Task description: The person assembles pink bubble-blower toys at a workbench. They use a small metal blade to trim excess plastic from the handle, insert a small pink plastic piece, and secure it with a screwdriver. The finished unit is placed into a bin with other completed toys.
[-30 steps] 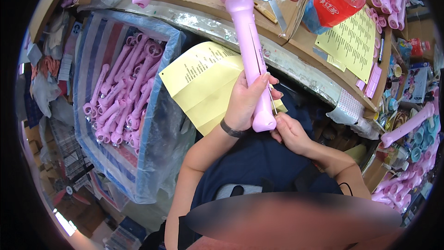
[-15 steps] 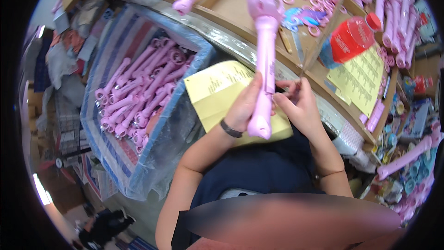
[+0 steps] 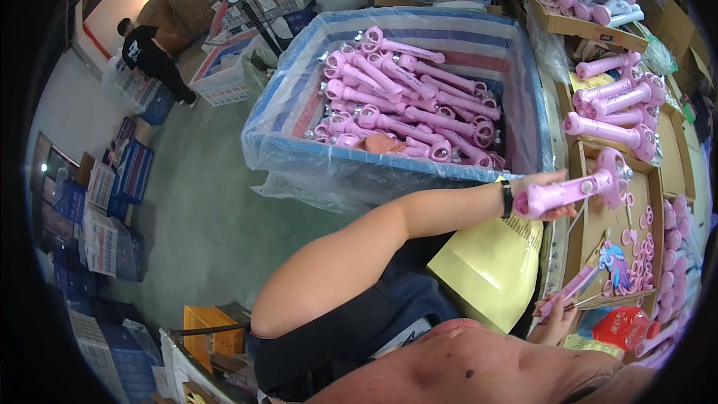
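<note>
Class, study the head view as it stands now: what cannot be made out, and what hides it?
All in the head view:
Left hand: palm hidden behind the pink wand handle.
Right hand: forearm hidden by the wearer's head; exactly what it grips is too small to tell.
Heaped wand handles: lowest ones covered by those on top.
Yellow sheet: print too small to read.
Far co-worker: hands too small to make out.

Near a corner of the large blue-rimmed striped bin (image 3: 329, 151), a pink plastic wand (image 3: 565, 193) is being held sideways, its rounded head (image 3: 615, 174) pointing away. Farther from this bin, a narrow pink plastic strip (image 3: 570, 288) is being held slanted.
</note>
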Tool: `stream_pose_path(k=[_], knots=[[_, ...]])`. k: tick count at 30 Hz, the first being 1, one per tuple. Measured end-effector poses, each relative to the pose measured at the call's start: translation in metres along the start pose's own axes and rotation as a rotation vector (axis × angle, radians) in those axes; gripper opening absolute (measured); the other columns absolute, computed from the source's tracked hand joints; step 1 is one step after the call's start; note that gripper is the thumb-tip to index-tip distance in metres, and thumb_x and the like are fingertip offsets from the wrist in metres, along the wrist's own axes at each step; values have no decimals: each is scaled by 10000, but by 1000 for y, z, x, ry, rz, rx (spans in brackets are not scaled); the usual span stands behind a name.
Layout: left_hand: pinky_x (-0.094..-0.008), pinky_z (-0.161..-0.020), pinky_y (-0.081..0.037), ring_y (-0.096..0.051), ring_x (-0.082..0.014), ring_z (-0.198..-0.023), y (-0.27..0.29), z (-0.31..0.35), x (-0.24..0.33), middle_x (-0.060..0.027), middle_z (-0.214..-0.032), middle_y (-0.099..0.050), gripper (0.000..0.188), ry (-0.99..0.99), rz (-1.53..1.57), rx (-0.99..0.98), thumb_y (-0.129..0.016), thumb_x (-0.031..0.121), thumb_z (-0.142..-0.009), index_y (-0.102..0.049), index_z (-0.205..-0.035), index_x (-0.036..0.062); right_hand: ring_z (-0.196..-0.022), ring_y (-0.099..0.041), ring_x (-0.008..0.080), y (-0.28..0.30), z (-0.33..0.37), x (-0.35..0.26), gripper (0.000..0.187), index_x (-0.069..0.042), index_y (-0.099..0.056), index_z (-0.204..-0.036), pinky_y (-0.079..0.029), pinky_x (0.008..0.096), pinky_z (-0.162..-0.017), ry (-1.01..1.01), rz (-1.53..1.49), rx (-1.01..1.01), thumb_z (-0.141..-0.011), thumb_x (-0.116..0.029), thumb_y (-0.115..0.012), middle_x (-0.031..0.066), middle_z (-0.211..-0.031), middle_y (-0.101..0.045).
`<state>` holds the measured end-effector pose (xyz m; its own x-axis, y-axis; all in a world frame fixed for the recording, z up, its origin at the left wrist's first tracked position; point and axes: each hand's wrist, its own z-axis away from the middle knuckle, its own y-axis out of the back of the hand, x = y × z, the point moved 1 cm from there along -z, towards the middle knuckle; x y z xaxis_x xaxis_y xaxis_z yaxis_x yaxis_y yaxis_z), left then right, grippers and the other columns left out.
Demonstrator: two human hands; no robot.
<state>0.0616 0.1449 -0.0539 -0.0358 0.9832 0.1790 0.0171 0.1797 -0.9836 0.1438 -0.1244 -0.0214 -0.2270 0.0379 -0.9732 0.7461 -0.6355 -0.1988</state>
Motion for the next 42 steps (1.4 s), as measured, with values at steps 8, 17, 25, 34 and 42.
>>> stream_pose_path(k=[8,17,25,34,42], knots=[[-389,-1029,-412,-514,-292,-1168,0,69,-58,-206,-1215,-535,424,-177,285,285,-440,244,-970,-431,-1288,-36,-671,-540,101,-17,22,3,248,-81,-391,-933,-412,223,-540,-17,15,56,-844,-11,-613,65,-864,-549],[-386,-967,-425,-503,-240,-1179,-75,86,-121,-157,-1314,-483,393,23,-474,364,-459,220,-971,-403,-1318,43,-760,-641,310,-67,50,-21,458,-9,-471,-992,-505,385,-645,120,816,-334,-771,-325,-718,166,-834,-614],[-253,-526,-406,-463,-101,-551,-74,92,-110,-73,-813,-546,338,48,-466,387,-495,173,-932,-451,-1230,20,-646,-582,328,95,77,-59,80,-40,-555,-790,-463,368,-587,386,1188,503,-854,-89,-549,153,-742,-582],[-267,-492,-398,-463,-137,-548,-73,91,-118,-147,-951,-523,388,86,-442,435,-483,70,-892,-347,-1254,95,-798,-598,308,190,61,-50,277,-25,-609,-873,-477,403,-701,171,1670,523,-800,-284,-671,136,-868,-615],[-272,-581,-441,-535,-163,-700,-73,84,-124,-159,-1057,-538,323,145,-462,425,-473,80,-912,-414,-1228,45,-769,-604,276,163,36,-39,326,-35,-635,-939,-477,358,-689,-252,1199,21,-698,-234,-730,132,-805,-614]])
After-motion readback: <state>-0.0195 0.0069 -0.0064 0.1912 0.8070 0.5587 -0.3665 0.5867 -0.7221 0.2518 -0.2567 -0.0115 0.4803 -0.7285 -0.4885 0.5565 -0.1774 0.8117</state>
